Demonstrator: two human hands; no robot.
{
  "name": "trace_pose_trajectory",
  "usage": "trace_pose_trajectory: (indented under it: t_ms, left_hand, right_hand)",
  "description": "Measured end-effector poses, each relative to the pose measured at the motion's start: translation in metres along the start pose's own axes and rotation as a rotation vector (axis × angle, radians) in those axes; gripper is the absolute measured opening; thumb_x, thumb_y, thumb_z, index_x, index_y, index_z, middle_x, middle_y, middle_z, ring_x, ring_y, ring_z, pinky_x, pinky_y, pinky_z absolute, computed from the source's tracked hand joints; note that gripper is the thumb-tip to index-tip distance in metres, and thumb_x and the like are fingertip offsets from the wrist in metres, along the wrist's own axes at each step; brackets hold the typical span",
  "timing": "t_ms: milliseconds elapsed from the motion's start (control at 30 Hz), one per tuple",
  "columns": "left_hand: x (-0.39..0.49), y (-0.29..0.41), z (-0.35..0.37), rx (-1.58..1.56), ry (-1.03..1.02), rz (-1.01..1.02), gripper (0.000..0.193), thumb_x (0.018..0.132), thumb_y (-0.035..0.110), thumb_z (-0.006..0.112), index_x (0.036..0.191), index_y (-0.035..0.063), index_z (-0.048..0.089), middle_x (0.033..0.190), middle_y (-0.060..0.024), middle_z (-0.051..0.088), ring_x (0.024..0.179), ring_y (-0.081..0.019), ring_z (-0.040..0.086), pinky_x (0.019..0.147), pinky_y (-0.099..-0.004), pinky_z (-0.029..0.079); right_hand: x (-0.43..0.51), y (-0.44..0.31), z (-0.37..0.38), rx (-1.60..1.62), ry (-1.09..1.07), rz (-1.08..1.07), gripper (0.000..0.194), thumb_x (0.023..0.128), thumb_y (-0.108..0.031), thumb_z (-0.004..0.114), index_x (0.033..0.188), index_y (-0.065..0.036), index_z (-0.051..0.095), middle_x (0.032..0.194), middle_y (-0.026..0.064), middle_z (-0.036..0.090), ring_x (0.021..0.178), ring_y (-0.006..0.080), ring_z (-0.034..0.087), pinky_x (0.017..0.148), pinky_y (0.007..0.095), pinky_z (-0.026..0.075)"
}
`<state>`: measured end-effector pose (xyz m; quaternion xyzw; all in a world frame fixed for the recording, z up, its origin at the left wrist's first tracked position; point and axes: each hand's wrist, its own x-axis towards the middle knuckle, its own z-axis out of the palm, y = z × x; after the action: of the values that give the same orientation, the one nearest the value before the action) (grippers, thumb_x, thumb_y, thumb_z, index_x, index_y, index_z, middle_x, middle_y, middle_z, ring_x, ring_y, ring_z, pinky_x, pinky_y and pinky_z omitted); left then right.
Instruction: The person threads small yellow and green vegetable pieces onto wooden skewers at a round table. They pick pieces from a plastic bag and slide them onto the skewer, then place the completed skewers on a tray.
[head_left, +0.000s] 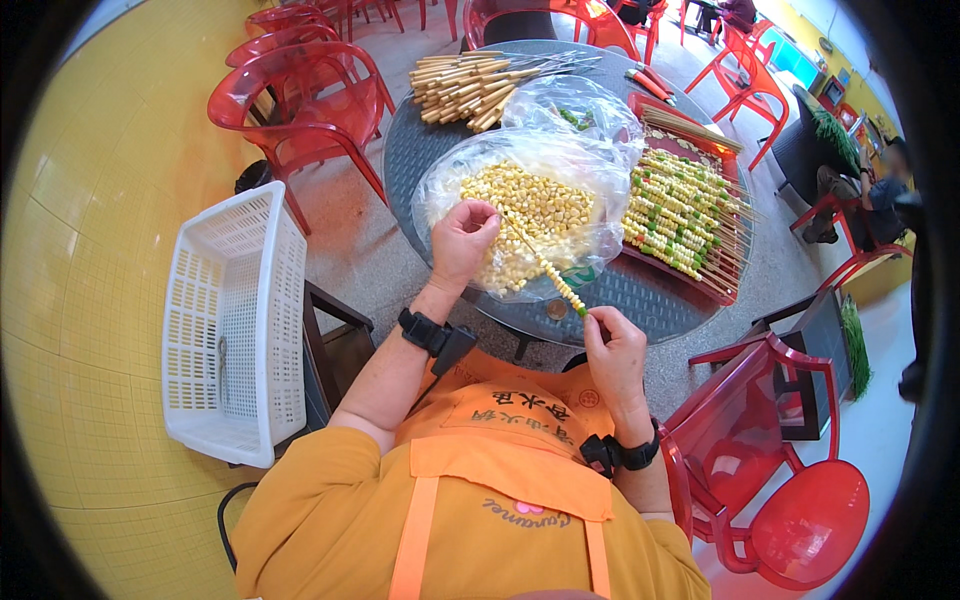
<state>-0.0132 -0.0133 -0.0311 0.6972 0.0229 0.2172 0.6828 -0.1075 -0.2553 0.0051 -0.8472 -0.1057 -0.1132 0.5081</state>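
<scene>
Between my two hands slants a thin skewer (559, 279) threaded with corn kernels and a green piece at its lower right end. My left hand (466, 234) pinches at the skewer's upper left end, over a clear plastic bag (442, 174) full of loose corn kernels (536, 196). My right hand (616, 351) has its thumb and fingertips at the green piece, near the table's front edge. Right of the bag, a red tray (724, 294) bears many filled corn skewers (667, 210) with green and red pieces, and a bundle of bare thin sticks (686, 127) across its back.
Wooden-handled metal skewers (465, 86) lie at the back of the round table (405, 169), and red-handled tools (651, 82) at its back right. A white plastic basket (289, 352) stands at left. Red chairs (300, 112) surround the table; a person (885, 199) sits far right.
</scene>
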Motion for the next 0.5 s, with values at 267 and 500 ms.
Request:
trace_pose_trajectory:
  t_ms: [267,500]
  left_hand:
    - [-0.009,0.005,0.007,-0.062,-0.051,-0.016,0.004,0.086,0.005,0.068,0.089,0.0041,0.067,0.082,0.0028,0.067,0.072,-0.0024,0.060,0.066,-0.0179,0.048]
    - [0.005,0.020,-0.009,-0.567,-0.111,-0.363,0.019,0.094,0.018,0.064,0.104,0.0024,0.065,0.088,-0.0016,0.066,0.072,-0.0052,0.055,0.060,-0.0180,0.045]
  right_hand:
    - [0.004,-0.003,0.005,0.043,0.002,0.030,0.005,0.087,-0.003,0.063,0.087,0.002,0.063,0.066,0.0111,0.057,0.056,0.0143,0.054,0.054,0.0284,0.044]
    - [0.007,-0.004,0.002,0.089,0.010,0.047,0.007,0.090,-0.004,0.063,0.089,0.002,0.064,0.065,0.0019,0.055,0.058,0.0060,0.048,0.053,0.0237,0.040]
